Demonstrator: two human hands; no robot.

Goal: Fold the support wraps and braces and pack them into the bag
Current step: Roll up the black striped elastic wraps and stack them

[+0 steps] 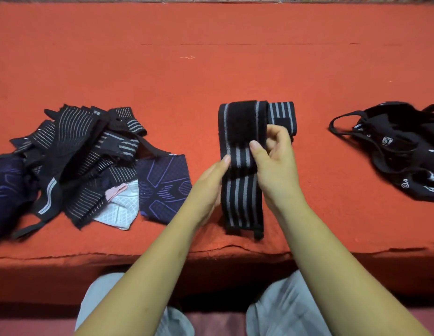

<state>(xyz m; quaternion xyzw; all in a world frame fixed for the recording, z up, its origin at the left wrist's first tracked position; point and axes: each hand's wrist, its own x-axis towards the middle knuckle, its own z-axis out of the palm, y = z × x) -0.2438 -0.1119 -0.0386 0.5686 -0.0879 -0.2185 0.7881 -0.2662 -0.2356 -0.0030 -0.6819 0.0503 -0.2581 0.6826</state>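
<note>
Left hand (208,187), right hand (276,163): both tight on one striped wrap (242,197); one bag (405,146) aside.

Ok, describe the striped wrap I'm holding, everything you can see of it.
The striped wrap is a long black, stretchy-looking band with grey stripes along its length. A fuzzy black patch covers its far end; a small black tab sticks out at the near end. It runs away from the person over the red cloth. The left hand grips its left edge, the right hand pinches its right edge, thumb on top. A similar striped piece lies beside its far end; whether joined, I cannot tell.
</note>
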